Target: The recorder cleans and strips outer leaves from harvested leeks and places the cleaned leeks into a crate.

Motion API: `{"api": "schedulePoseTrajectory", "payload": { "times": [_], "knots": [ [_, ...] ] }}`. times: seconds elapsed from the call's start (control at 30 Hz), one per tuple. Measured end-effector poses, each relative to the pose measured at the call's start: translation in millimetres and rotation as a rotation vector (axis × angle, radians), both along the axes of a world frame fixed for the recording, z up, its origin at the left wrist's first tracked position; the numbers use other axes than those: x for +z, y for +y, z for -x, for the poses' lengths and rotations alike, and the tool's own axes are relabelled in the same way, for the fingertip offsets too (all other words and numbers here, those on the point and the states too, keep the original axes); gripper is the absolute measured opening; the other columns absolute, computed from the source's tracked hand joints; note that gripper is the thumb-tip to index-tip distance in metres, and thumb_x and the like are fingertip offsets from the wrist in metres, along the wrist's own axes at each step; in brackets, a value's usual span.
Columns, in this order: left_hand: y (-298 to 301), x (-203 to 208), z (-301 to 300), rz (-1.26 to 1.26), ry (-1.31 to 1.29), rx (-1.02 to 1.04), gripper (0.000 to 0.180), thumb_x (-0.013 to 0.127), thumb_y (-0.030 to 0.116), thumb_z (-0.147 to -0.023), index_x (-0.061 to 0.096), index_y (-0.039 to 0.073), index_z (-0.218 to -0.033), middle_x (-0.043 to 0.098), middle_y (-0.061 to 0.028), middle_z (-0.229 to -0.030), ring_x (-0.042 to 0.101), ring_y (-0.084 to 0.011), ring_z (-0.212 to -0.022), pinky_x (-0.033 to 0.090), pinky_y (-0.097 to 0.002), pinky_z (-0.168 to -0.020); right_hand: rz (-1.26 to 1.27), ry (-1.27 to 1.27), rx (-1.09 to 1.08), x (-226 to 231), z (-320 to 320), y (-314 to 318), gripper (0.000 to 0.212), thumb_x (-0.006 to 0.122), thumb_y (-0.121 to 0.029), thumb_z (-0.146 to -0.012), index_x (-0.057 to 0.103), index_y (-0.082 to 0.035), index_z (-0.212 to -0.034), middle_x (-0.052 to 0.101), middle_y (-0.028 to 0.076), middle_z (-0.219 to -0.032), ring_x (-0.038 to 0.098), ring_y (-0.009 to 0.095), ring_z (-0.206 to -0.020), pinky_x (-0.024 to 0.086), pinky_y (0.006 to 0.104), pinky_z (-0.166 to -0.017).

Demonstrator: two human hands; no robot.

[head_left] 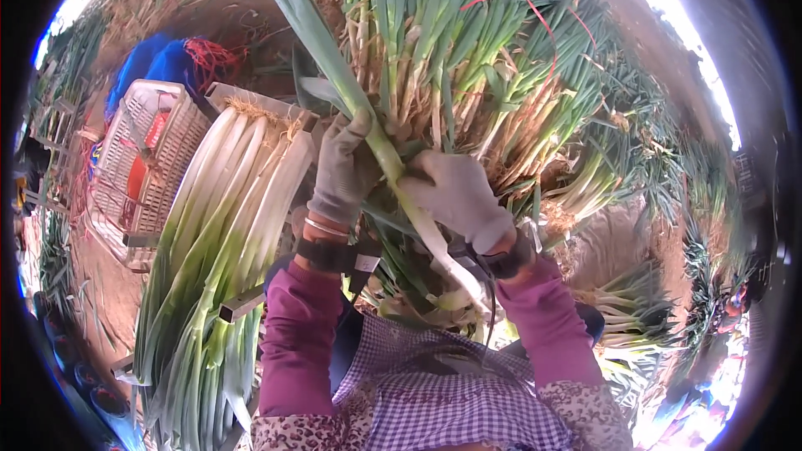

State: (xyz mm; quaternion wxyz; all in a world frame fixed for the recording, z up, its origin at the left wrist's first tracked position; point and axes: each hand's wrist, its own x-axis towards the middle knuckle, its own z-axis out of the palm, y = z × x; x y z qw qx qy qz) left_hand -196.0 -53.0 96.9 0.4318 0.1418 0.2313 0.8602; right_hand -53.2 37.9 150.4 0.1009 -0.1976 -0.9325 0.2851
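Note:
A single long green onion (385, 153) slants across in front of me, its green leaves up and left, its white root end low and right. My left hand (341, 165), in a grey glove, is closed round the stalk where the leaves begin. Just below and to the right, my gloved right hand (458, 199) pinches the same stalk between thumb and fingers. To my left, cleaned green onions (225, 209) lie side by side in a metal rack (241, 306), roots at the far end. Uncleaned green onions (418, 58) with dry brown skins are heaped beyond my hands.
Left of the rack stands a pale plastic basket (107, 205) with something orange-red inside. Behind it are a blue bag or cloth (144, 71) and tangled red string (215, 61). More green onions (631, 321) lie at the right. Loose leaves and peelings gather below my hands.

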Motion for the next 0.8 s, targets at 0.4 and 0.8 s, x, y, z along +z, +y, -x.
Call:
{"api": "schedulePoseTrajectory", "payload": {
  "times": [0.4,0.8],
  "knots": [
    [-21.0,10.0,-6.4,0.113,-0.040,0.118,0.035,0.061,0.028,-0.083,0.051,0.007,-0.110,0.048,0.0009,-0.078,0.050,-0.0133,-0.068,0.049,-0.0368,-0.071,0.853,-0.005,-0.338,-115.7,-12.7,29.8,0.014,0.061,-0.017,-0.079,0.067,-0.005,-0.079,0.064,0.010,-0.067,0.059,0.030,-0.055,0.049,0.0357,-0.056],
    [-15.1,6.7,9.0,-0.172,0.044,0.013,0.054,0.061,0.027,-0.076,0.051,-0.003,-0.120,0.047,-0.0022,-0.065,0.052,-0.0168,-0.060,0.054,-0.0494,-0.078,0.375,0.250,0.048,-55.6,-4.6,2.5,0.043,0.067,-0.039,-0.084,0.065,0.000,-0.102,0.068,0.014,-0.085,0.066,0.026,-0.079,0.049,0.0373,-0.069]
  ]
}}
